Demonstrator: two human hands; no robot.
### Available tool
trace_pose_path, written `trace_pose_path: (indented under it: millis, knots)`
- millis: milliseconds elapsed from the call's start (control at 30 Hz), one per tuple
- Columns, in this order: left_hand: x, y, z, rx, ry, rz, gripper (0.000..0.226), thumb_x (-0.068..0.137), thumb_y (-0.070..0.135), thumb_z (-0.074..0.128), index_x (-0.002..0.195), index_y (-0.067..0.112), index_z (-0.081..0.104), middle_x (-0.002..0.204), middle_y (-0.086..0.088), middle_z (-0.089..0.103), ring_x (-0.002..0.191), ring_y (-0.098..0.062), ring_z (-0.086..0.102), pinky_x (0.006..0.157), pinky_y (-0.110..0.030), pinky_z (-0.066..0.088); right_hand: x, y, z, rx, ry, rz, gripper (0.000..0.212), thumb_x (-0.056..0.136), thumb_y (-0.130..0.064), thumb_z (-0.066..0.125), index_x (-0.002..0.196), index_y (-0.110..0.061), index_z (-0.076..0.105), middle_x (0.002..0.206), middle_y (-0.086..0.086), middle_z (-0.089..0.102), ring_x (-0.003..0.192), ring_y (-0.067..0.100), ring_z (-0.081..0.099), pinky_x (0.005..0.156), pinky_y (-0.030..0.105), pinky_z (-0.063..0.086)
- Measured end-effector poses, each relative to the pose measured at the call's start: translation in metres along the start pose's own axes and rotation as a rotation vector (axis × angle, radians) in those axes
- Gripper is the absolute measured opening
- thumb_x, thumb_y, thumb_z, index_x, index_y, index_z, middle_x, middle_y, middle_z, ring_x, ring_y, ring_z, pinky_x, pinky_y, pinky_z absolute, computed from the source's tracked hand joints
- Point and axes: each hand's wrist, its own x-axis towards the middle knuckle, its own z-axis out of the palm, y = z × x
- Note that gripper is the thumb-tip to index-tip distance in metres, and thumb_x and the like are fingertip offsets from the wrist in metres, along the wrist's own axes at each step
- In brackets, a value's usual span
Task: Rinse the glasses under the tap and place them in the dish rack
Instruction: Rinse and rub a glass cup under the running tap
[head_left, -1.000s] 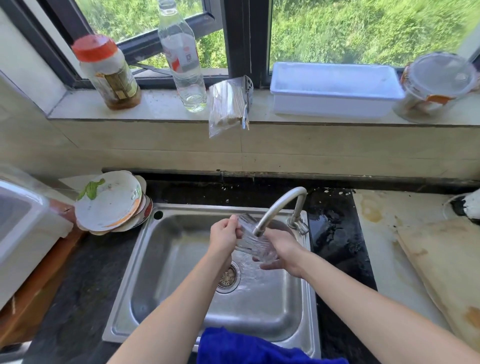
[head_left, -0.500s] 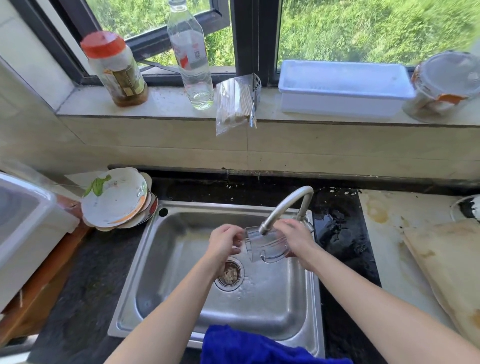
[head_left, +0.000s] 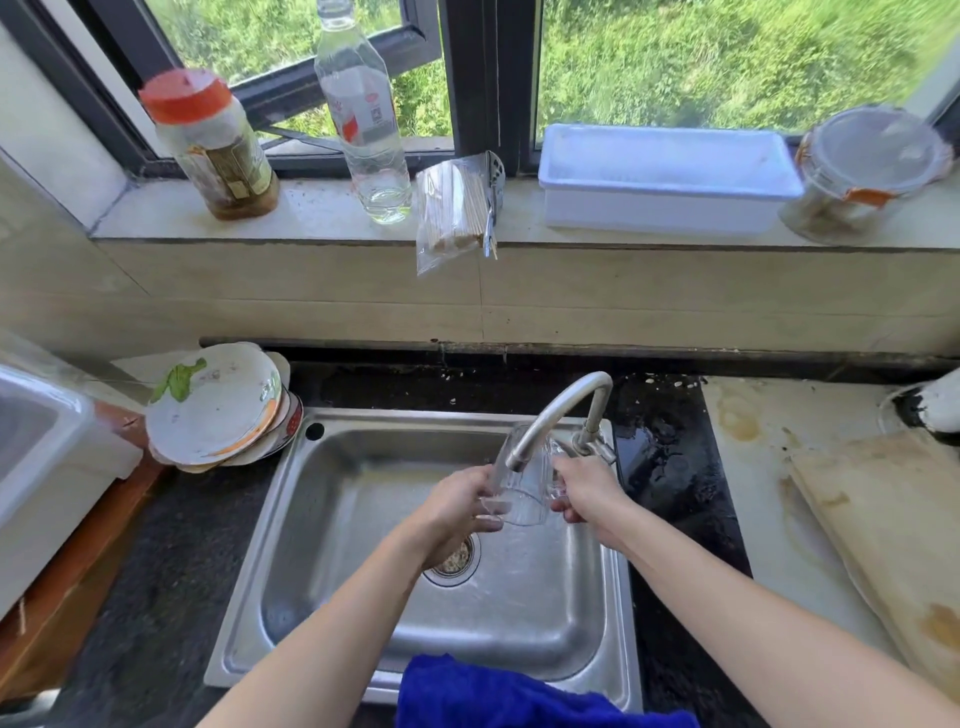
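While gripped from both sides, clear glass (head_left: 524, 491) suspended over the back right part of the sink (head_left: 353, 525), directly under the outlet of the tap (head_left: 558, 402), toward the back edge of the dark surface (head_left: 171, 571). Left hand (head_left: 457, 509) curled round the left wall of the glass; right hand (head_left: 589, 493) curled round the right wall, possibly on a handle, though too blurred to confirm. Neither hand free. Both hands equally near, the glass lying between them and slightly beyond the knuckles.

Long axis tilted: thick base lowest and toward the front edge, mouth higher, toward the back edge and apparently meeting the spout tip. Judged step: rinsing, not yet racking.

Walls transparent, colourless and wet-looking, with bright highlights; running water not distinguishable from glare. Probably slippery, hence a firm two-sided hold advisable until transfer to one hand.

Destination uncertain: white tub (head_left: 47, 457) at the left edge of the surface and white tray (head_left: 649, 210) on the window sill (head_left: 322, 208) both plausible as the dish rack; cannot tell which. For the tub, left hand on the nearer side; for the tray, a lift up and over the tap, spout clearance the main hazard.

Stacked plates (head_left: 218, 410) beside the back left corner of the sink; blue cloth (head_left: 498, 696) over its front rim.
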Motion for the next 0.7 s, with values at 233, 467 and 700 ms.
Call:
trace_pose_path:
  millis: [233,467,700]
  knots:
    - [0.03,0.011,0.022,0.387,0.254,0.133,0.044,0.1,0.038,0.028,0.098,0.005,0.056,0.113,-0.024,0.059,0.096,-0.035,0.056,0.075,-0.038,0.04,-0.018,0.012,0.0,-0.231,-0.089,-0.205,0.034,0.099,-0.024,0.042,0.071,-0.008,0.052,0.066,0.008,0.053,0.05,0.019,0.059,0.042,0.025,0.041]
    - [0.032,0.007,0.044,0.352,0.199,0.153,0.026,0.1,0.02,0.039,0.11,0.0,0.053,0.084,-0.017,0.054,0.071,-0.023,0.054,0.062,-0.03,0.037,-0.015,0.012,-0.013,-0.188,0.002,-0.208,0.037,0.101,-0.024,0.04,0.07,-0.008,0.052,0.065,0.009,0.055,0.049,0.019,0.056,0.045,0.029,0.048]
    - [0.022,0.011,0.039,0.082,0.056,0.14,0.023,0.101,0.018,0.041,0.111,0.025,0.06,0.1,0.0,0.066,0.086,-0.017,0.058,0.069,-0.027,0.049,0.002,0.013,-0.024,0.207,-0.043,-0.008,0.028,0.098,-0.022,0.048,0.101,0.001,0.063,0.083,0.016,0.059,0.044,0.013,0.046,0.039,0.023,0.039]
